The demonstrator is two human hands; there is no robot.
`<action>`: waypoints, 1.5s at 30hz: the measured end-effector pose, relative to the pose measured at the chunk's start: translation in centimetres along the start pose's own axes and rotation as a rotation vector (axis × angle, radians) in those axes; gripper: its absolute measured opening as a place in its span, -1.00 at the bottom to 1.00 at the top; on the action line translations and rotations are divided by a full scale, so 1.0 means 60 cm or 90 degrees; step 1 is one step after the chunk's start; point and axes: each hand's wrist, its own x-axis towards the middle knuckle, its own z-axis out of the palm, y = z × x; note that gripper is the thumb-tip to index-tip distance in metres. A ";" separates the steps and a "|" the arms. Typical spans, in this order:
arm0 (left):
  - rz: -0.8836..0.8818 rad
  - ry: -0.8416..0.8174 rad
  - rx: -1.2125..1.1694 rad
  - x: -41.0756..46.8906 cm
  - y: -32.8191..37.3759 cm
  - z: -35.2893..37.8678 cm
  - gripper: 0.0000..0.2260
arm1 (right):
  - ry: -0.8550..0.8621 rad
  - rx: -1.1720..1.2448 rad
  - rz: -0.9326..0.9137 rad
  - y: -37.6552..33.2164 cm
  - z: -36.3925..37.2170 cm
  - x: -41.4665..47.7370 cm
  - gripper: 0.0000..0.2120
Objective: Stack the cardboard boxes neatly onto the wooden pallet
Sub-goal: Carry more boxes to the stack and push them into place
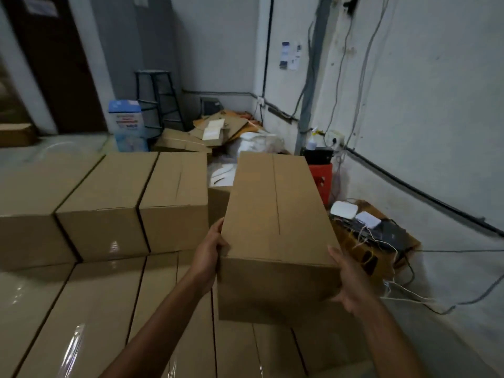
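Observation:
I hold a long brown cardboard box in the air, its near end toward me. My left hand grips its left near edge and my right hand grips its right near edge and underside. Below lies a flat layer of taped boxes with a shiny top. A second tier of three boxes stands on that layer to the left. The held box hangs just right of that tier. The wooden pallet is hidden under the stack.
A low cardboard box with a router and cables sits by the right wall. A red crate stands behind it. Flattened cardboard and white bags fill the corner. A black stool and a blue bin stand at the back.

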 end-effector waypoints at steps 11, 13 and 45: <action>0.015 0.211 0.049 0.117 0.027 0.059 -0.64 | -0.165 -0.055 0.033 -0.085 0.044 0.195 -0.55; 0.007 0.226 0.056 0.146 0.021 0.048 -0.70 | -0.161 -0.044 0.040 -0.087 0.058 0.215 -0.58; 0.100 0.122 0.404 0.567 -0.145 -0.159 -0.82 | -0.029 -0.178 0.032 0.023 0.307 0.632 -0.54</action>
